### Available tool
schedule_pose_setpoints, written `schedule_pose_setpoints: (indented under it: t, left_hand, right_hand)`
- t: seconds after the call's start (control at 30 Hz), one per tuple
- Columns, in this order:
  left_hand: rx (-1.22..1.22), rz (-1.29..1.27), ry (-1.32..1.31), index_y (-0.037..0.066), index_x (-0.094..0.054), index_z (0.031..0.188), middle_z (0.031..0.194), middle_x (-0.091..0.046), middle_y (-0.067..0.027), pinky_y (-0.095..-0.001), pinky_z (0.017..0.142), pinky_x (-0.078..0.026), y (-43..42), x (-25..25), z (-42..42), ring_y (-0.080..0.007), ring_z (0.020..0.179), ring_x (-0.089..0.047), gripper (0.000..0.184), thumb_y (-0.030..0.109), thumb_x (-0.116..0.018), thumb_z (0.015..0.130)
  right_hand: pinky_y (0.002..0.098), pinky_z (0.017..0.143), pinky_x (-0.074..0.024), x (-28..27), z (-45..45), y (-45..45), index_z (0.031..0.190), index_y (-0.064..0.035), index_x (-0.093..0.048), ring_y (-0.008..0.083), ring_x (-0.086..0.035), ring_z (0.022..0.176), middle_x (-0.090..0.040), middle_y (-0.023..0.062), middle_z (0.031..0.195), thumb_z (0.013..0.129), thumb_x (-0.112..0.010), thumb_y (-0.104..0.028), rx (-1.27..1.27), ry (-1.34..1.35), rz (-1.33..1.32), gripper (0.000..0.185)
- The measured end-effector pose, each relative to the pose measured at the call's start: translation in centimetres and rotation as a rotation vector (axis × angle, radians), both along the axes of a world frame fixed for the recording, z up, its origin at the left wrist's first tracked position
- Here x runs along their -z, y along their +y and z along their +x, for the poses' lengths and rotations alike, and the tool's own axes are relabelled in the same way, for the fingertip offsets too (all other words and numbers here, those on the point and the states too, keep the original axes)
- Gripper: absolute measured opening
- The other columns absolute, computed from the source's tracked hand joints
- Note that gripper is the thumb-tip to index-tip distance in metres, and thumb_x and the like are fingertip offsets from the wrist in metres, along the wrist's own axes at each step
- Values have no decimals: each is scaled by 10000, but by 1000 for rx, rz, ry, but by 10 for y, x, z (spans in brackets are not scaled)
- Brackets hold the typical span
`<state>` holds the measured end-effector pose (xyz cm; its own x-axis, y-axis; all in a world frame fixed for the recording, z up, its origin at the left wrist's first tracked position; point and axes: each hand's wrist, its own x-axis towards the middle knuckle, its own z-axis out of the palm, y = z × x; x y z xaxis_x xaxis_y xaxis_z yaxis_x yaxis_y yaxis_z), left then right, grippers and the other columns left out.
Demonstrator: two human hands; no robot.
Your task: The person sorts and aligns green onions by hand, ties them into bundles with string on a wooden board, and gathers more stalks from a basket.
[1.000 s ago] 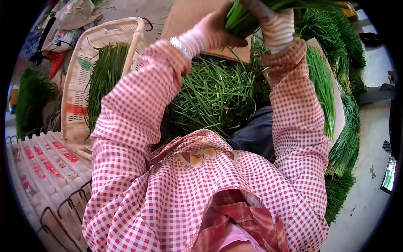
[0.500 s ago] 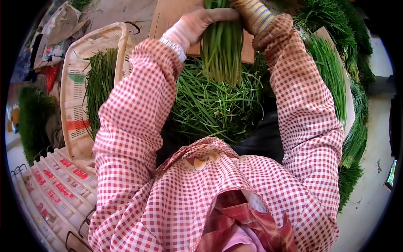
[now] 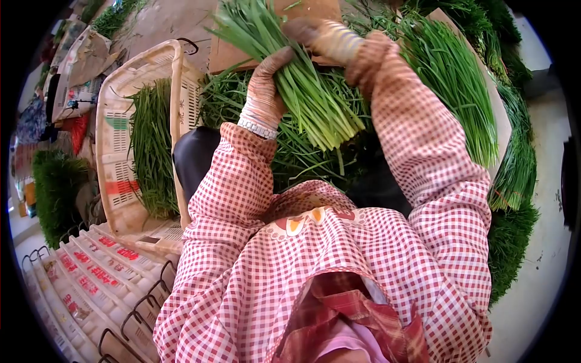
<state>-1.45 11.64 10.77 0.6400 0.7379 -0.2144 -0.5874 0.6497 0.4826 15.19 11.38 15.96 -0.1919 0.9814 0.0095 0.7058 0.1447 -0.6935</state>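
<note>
My left hand (image 3: pixel 266 86), in a striped work glove, is closed around a thick bunch of garlic chives (image 3: pixel 308 100). The bunch slants across my lap, its pale cut ends pointing down and right and its leafy tops up and left. Just right of the upper leaves is my right hand (image 3: pixel 305 33), gloved too and blurred; its fingers are too smeared to read. Beneath the bunch lies a heap of loose green leaves (image 3: pixel 302 166). A brown board (image 3: pixel 324 9) sits behind the hands.
On my left stands a cream plastic basket (image 3: pixel 109 154) with chives (image 3: pixel 154 145) inside. A white crate with red print (image 3: pixel 91 272) is nearer me. To the right, more chives (image 3: pixel 460 85) lie on a pale board (image 3: pixel 499 130), with further green bundles (image 3: pixel 514 163) beyond.
The bunch has come closer to me and tilted, cut ends swinging right. My left hand moved down with it. My right hand shifted left and is blurred.
</note>
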Motion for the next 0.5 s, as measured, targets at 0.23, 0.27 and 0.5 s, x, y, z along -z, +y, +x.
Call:
schedule_pose_setpoints:
  t: [0.23, 0.27, 0.5]
  left_hand:
    - [-316, 69, 38, 40, -634, 921, 887, -654, -89, -437, 732, -555, 10, -37, -27, -257, 784, -635, 240, 125, -719, 713]
    - [-372, 82, 44, 42, -634, 928, 895, -652, -83, -439, 732, -553, 10, -40, -28, -255, 785, -633, 250, 127, -722, 710]
    - [-568, 299, 38, 43, -583, 992, 910, -608, -57, -364, 786, -511, -15, -71, -31, -227, 813, -598, 312, 66, -710, 708]
  right_hand:
    - [264, 623, -513, -55, 10, -135, 1079, -24, -564, 141, -601, 827, -565, 90, 860, 797, -691, -377, 155, -1, -77, 470]
    - [287, 668, -523, -63, -9, -148, 1071, 7, -555, 171, -609, 848, -587, 124, 891, 782, -702, -400, 371, 254, -358, 521]
    - [222, 483, -394, -6, -66, -165, 1110, -59, -561, 120, -567, 652, -594, 109, 915, 861, -595, -374, 333, 873, -536, 403]
